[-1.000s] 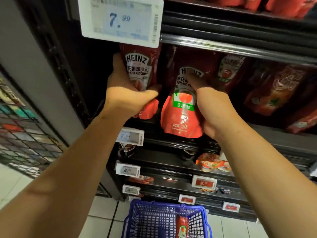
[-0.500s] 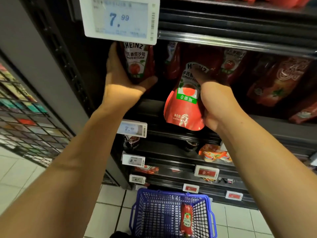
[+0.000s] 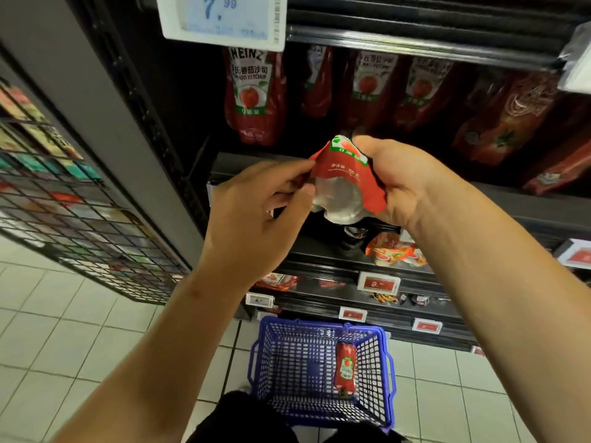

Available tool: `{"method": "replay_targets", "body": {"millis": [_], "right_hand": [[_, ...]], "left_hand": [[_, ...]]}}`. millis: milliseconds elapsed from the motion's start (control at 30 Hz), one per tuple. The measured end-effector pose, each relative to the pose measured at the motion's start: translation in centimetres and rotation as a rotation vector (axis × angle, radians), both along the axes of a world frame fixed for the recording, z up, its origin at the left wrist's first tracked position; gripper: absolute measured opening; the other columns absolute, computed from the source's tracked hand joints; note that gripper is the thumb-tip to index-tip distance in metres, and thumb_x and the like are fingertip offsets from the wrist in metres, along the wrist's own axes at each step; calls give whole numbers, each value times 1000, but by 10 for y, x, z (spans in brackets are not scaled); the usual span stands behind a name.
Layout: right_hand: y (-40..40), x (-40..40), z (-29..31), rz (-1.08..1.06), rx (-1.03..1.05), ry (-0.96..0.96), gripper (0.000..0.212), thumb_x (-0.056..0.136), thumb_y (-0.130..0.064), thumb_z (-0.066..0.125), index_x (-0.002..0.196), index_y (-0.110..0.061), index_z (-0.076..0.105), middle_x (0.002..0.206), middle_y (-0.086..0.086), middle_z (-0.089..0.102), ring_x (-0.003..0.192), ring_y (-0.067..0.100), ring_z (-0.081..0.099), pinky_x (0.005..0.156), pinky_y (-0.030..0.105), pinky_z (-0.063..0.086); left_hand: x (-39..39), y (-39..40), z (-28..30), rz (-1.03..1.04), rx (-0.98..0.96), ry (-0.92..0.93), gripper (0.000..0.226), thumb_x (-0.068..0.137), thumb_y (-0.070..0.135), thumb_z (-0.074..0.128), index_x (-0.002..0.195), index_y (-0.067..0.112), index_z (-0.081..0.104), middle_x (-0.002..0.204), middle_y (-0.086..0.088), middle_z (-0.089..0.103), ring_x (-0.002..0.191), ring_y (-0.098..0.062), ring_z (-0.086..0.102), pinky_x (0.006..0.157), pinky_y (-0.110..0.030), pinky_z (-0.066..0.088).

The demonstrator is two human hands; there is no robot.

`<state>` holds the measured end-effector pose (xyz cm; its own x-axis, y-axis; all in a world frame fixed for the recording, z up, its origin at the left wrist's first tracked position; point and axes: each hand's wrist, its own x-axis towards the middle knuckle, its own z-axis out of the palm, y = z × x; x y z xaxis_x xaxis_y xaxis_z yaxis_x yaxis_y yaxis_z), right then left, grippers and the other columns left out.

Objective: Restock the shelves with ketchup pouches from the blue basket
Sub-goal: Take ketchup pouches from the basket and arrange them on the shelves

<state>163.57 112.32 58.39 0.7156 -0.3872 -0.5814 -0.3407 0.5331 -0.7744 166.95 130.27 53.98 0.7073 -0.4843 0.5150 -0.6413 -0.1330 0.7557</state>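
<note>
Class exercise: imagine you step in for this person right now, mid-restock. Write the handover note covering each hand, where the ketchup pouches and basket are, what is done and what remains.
Left hand: pinches the left corner of the held pouch.
Right hand: grips the same pouch's right side; its silvery base faces the camera, in front of the shelf.
Done: a Heinz pouch stands on that shelf under the 7.99 price tag, more pouches to its right.
Left: shelve the held pouch, then the one pouch lying in the blue basket on the floor.
</note>
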Motion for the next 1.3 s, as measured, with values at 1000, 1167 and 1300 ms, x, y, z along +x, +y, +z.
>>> {"method": "replay_targets", "body": {"millis": [1000,1167,1300], "right_hand": [[-40,67,-10,-49,-659,-323,34,94,-50,63,120,-29,57,115,-6,71,102,11,71,94,42,57],[-46,65,-28,-42,-682,-395,40,92,-39,71,126,-27,53,124,-9,67,107,1,67,88,25,58],[-49,48,-40,230,-1049,-197,88,73,-41,88,144,-20,41,127,-7,66,109,5,66,86,16,56]], "left_hand": [[117,-67,-20,569,181,97,118,66,47,89,157,23,18,145,-11,34,130,-29,43,104,-38,48],[123,-65,-26,575,165,125,106,63,47,91,147,20,32,142,-9,37,129,-27,43,96,-27,40],[123,-62,-28,540,130,172,100,60,48,88,142,24,35,140,-5,38,127,-20,41,92,-21,40]]}}
